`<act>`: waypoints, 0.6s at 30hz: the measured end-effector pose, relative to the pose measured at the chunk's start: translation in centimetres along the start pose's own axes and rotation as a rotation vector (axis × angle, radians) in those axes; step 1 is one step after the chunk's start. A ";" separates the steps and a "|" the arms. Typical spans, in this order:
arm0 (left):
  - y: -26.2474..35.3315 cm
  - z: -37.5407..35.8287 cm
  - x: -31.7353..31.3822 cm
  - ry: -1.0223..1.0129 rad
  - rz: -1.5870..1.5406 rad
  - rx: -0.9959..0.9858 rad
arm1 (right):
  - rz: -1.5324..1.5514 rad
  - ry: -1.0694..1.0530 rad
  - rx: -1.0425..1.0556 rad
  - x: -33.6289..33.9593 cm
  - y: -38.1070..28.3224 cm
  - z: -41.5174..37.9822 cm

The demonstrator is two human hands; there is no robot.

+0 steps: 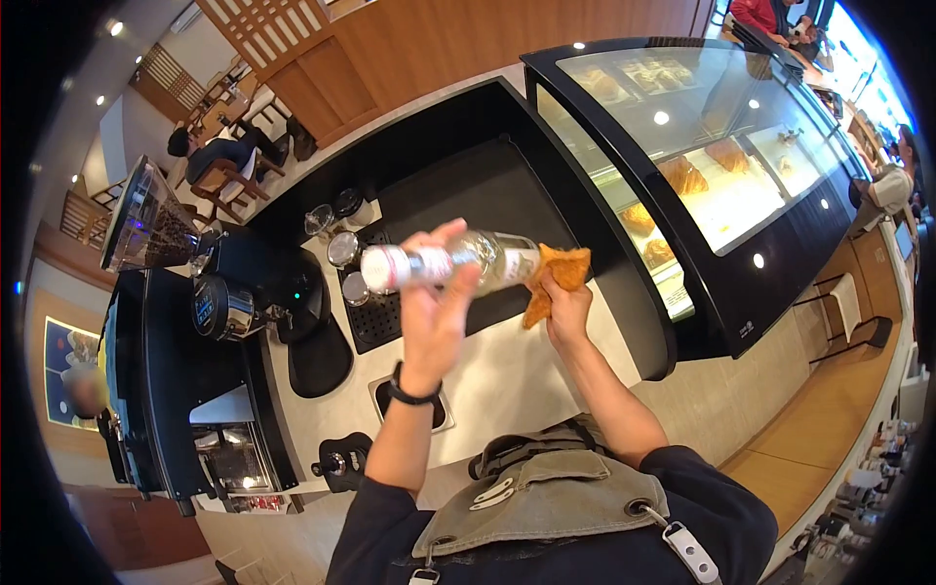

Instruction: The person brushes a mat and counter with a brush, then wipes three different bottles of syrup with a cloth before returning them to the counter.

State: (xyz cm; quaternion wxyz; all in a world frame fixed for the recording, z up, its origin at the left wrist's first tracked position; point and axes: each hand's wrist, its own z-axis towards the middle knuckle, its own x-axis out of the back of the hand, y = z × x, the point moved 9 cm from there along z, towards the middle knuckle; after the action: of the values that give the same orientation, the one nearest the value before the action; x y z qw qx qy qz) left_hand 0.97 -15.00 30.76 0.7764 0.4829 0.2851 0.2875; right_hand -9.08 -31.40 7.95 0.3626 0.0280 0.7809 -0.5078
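My left hand [436, 327] is wrapped round a clear glass bottle [495, 255] with a white and red cap and a pale label. The bottle lies nearly level above the counter, its cap end toward the left. In my right hand [567, 314] is an orange-brown cloth [565, 268], pressed against the bottle's base end. Some fingers of my right hand are hidden behind the cloth.
Left stand a coffee grinder [258, 283] and a black espresso machine [166, 366]. Glass jars [344, 250] sit on a perforated drip tray [375, 322]. A pastry display case [682, 185] is on the right. A tamper [341, 462] rests near the counter's front. Seated people are beyond.
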 end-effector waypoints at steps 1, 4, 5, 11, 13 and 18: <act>-0.1 1.6 0.2 0.008 0.071 -0.044 | -0.041 -0.002 0.000 0.0 0.1 0.8; -1.8 6.6 -0.2 -0.005 0.183 -0.050 | -0.068 -0.056 0.000 -0.6 -0.9 -0.1; -3.3 8.8 -0.1 -0.024 0.211 -0.061 | -0.093 -0.063 -0.042 0.1 -0.6 -1.1; -14.2 22.6 0.3 -0.020 0.391 -0.117 | -0.460 -0.399 -0.235 3.4 -1.0 -8.9; -17.4 26.3 0.2 -0.027 0.447 -0.108 | -0.451 -0.545 -0.392 3.8 -1.8 -10.8; -23.0 32.3 -0.4 -0.106 0.519 -0.088 | -0.540 -0.635 -0.421 5.6 -2.6 -11.8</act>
State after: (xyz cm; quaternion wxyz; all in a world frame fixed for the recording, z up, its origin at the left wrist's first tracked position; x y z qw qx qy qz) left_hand 27.93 -42.66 21.82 0.7110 0.5199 0.0980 0.4633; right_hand -20.64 -24.88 9.28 0.4363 -0.4074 0.6967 -0.3978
